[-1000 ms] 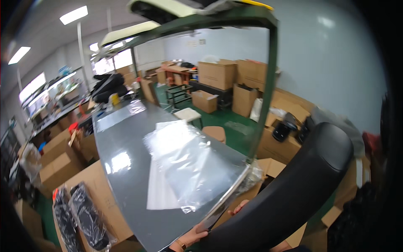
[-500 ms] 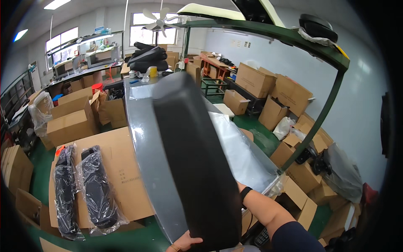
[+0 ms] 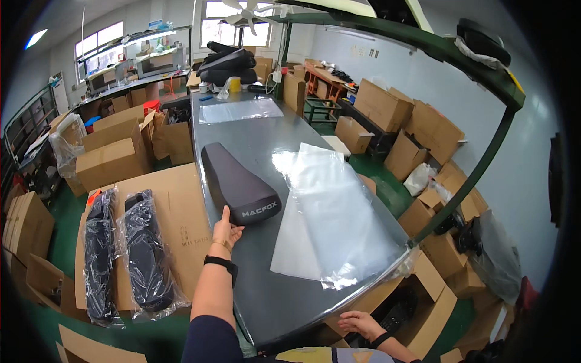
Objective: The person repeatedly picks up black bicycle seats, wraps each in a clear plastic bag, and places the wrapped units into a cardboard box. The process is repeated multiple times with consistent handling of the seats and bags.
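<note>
A long black bike seat (image 3: 237, 181) with pale lettering on its near end lies lengthwise on the grey table (image 3: 266, 296), close to the left edge. My left hand (image 3: 226, 232) grips the seat's near left corner, the thumb against its side and the other fingers partly hidden below the end. My right hand (image 3: 361, 325) is low at the table's near right, apart from the seat, with its fingers extended and nothing in it. Clear plastic bags (image 3: 339, 212) lie spread out to the right of the seat.
Two bagged black seats (image 3: 145, 254) rest on a cardboard sheet (image 3: 181, 224) at the left. Unwrapped seats are piled (image 3: 229, 65) at the table's far end. A green frame post (image 3: 469, 181) rises at the right, near an open carton (image 3: 426, 290).
The seat, held up before me by both hands, has come down onto the table. My right hand has let go and moved away; my left stays at the seat's near end.
</note>
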`<state>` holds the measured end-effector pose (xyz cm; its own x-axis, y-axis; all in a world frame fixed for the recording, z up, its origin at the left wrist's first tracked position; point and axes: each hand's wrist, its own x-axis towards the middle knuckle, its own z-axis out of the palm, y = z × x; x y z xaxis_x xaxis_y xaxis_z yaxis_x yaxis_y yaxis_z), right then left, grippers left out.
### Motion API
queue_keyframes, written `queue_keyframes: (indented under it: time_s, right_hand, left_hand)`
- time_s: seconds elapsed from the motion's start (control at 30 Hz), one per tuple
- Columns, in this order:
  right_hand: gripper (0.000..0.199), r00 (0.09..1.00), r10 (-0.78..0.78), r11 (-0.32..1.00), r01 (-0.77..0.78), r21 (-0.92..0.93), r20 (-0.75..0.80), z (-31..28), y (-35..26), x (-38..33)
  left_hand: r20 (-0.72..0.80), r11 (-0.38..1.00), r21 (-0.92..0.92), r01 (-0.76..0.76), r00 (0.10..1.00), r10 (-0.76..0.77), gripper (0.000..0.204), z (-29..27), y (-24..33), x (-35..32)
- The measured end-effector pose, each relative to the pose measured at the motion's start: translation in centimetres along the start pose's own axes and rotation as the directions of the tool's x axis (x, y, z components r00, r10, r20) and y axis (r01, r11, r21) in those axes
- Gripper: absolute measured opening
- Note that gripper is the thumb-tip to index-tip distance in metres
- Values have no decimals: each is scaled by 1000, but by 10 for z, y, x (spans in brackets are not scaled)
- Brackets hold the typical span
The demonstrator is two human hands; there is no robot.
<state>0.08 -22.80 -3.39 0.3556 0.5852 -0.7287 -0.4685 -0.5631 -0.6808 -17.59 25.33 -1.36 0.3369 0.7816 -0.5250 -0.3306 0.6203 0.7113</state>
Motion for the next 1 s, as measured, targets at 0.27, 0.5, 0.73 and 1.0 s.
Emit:
queue_keyframes:
  time_s: [0.27, 0.5, 0.73, 1.0]
  right_hand:
    - [25, 996, 88, 991, -88, 100, 6, -22, 90, -20]
    - [26, 992, 128, 989, -127, 72, -5, -41, 138, -30]
    - [24, 978, -15, 991, 43, 128, -207, -126, 186, -20]
    - [20, 844, 326, 756, 38, 654, -426, -283, 297, 5]
  left_hand:
    - [146, 973, 221, 65, 984, -99, 22, -7, -124, -31]
    - [484, 398, 739, -544, 839, 247, 20, 48, -194, -99]
    - [751, -42, 643, -765, 640, -162, 37, 119, -256, -160]
    - [622, -585, 555, -592, 762, -181, 60, 137, -299, -167]
